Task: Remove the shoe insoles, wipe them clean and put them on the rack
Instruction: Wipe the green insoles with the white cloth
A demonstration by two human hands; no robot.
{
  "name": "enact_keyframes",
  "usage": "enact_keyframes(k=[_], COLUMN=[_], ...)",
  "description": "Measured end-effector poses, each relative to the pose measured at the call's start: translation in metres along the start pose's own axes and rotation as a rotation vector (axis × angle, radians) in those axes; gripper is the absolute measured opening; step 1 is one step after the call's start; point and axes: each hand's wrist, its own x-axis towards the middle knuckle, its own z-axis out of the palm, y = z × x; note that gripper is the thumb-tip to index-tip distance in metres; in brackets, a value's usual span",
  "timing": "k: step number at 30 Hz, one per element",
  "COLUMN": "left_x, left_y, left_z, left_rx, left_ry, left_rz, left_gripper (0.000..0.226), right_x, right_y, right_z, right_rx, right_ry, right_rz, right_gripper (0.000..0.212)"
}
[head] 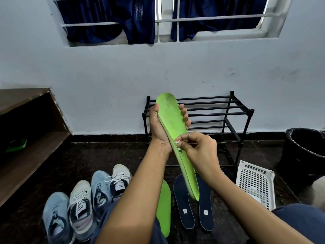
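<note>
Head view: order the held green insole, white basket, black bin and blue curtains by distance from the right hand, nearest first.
1. held green insole: touching the right hand's white wad.
2. white basket: floor, right.
3. black bin: far right.
4. blue curtains: window above.

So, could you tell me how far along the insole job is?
Done: four insoles are out of the sneakers; a green insole and two navy insoles lie on the floor. In hand: the left hand holds the second green insole while the right hand pinches a white wipe against it. Left: none is on the black rack yet; whether the floor ones are wiped, I cannot tell.
</note>
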Motion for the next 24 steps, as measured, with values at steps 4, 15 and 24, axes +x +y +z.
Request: enact_keyframes(k=[4, 15, 24], left_x=[0.000, -0.001, 0.003], left_y=[-0.014, -0.018, 0.008], left_z=[0.009, 0.013, -0.012], left_rx=[0.027, 0.114, 0.044], left_ry=[0.077, 0.107, 0.098], left_rz=[-0.001, -0.076, -0.019], left_gripper=[0.062, 0.058, 0.062], right_x=[0.013, 0.029, 0.000], right_y=[0.005, 0.017, 0.009], right_z=[0.001, 0.006, 0.005], right_rx=[-0.021, -0.140, -0.059], right_ry=[0.092, 0.193, -0.079], right_rz=[0.010, -0.053, 0.060], right_gripper=[0.018, 0.018, 0.014])
